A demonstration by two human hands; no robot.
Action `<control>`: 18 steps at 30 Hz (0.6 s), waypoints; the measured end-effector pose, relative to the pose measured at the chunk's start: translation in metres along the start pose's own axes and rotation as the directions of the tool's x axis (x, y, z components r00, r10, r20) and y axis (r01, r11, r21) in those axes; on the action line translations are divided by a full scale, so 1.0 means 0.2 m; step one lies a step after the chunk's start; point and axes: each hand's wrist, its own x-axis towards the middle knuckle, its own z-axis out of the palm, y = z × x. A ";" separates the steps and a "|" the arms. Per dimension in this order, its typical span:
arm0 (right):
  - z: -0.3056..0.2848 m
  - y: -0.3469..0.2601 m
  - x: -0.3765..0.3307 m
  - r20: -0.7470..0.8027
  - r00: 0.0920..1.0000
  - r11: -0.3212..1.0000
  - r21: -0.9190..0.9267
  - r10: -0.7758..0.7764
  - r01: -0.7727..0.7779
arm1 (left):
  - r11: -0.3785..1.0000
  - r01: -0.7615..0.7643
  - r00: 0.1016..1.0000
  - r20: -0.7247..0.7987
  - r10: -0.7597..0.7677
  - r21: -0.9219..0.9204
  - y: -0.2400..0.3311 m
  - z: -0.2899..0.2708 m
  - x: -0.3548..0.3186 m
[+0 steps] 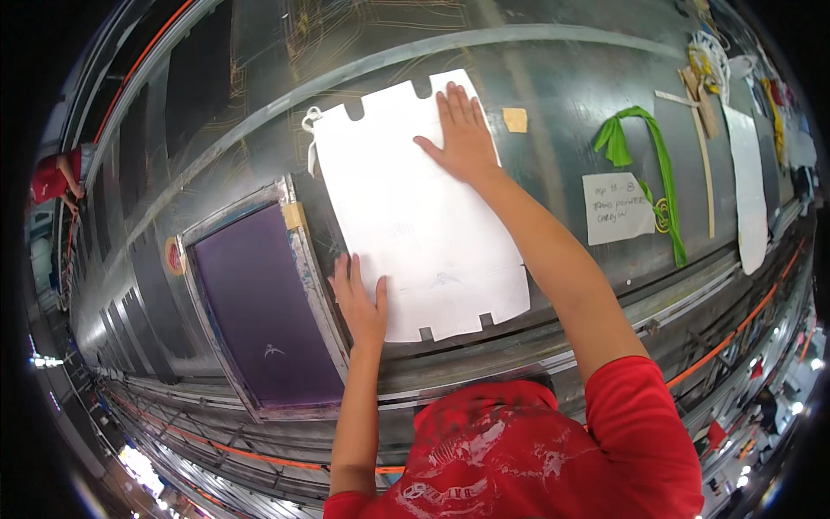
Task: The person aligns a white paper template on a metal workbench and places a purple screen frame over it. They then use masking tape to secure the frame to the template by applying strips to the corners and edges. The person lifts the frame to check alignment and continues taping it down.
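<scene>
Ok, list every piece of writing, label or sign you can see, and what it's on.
White card: handwritten lines; wording withheld.
Wearer's red shirt: pale, broken print, some of it lettering; wording withheld.
White sheet: faint marks, too pale to read.
Purple screen: a small pale mark, no legible lettering.

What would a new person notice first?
Probably the big white sheet in the middle, with the left hand at its lower left edge and the right hand near its top right corner. Next come the purple framed panel to its left and the bright green strip to its right.
</scene>
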 end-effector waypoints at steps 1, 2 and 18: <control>-0.02 0.03 -0.02 -0.004 1.000 1.000 0.007 -0.004 0.004 | 0.997 -0.003 1.000 -0.028 0.005 0.071 0.08 0.00 0.06; -0.03 0.06 -0.04 -0.003 1.000 1.000 0.017 -0.017 0.017 | 0.990 0.007 0.998 -0.056 0.001 0.141 0.12 0.02 0.08; -0.19 -0.06 -0.03 -0.222 0.975 0.978 0.196 -0.023 0.068 | 1.000 -0.005 0.987 -0.161 0.002 -0.019 -0.02 -0.08 0.01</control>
